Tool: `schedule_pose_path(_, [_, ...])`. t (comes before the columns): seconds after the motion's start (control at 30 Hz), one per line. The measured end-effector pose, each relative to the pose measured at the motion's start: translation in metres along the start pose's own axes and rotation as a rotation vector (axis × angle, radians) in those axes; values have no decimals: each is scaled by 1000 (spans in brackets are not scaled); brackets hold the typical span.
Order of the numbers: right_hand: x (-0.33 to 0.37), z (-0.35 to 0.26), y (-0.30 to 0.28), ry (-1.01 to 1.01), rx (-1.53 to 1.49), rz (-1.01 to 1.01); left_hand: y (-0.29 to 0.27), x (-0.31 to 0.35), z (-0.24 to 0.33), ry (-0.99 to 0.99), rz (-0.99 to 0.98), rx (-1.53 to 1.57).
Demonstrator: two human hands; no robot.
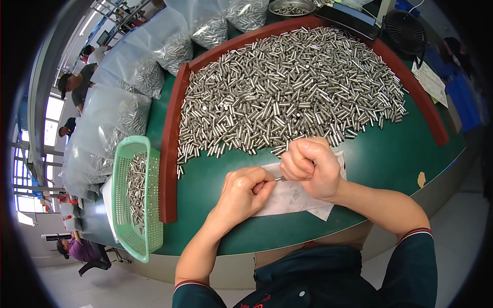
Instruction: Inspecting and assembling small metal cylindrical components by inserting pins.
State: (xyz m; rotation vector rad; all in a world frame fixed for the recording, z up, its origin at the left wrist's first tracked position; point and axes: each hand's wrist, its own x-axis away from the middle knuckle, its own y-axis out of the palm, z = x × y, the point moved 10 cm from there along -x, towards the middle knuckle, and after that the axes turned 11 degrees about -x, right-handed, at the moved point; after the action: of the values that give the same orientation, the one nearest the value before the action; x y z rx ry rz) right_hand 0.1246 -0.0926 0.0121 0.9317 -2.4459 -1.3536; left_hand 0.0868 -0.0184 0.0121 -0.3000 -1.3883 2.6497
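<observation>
A small shiny metal pin [280, 178] shows between my two hands, over a stained white cloth [287, 200] on the green table. My left hand [242, 192] is closed, thumb and forefinger pinching the pin's near end. Right beside it, my right hand [313, 167] makes a fist at the pin's other end. Its curled fingers hide whatever lies inside. Just beyond the hands spreads a wide heap of loose metal pins [287, 92].
Dark red rails [170, 154] border the heap. At the left stands a green plastic basket [154, 205] with pins inside. Clear bags of pins [136, 72] line the far left. A black fan [405, 32] and a metal bowl [292, 7] sit at the back. Several people are in the background.
</observation>
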Motion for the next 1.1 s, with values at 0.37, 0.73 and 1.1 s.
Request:
schedule_pose_path(0.37, [2,4,12,-3,152,-64,2,-3,-4,-79,-59,61])
schedule_pose_path(0.73, [5,2,5,-2,140,3,6,1,-24,-236,-101,599])
schedule_pose_path(1.1, [2,5,5,39,91,10,16,7,-47,-533,-132,1444])
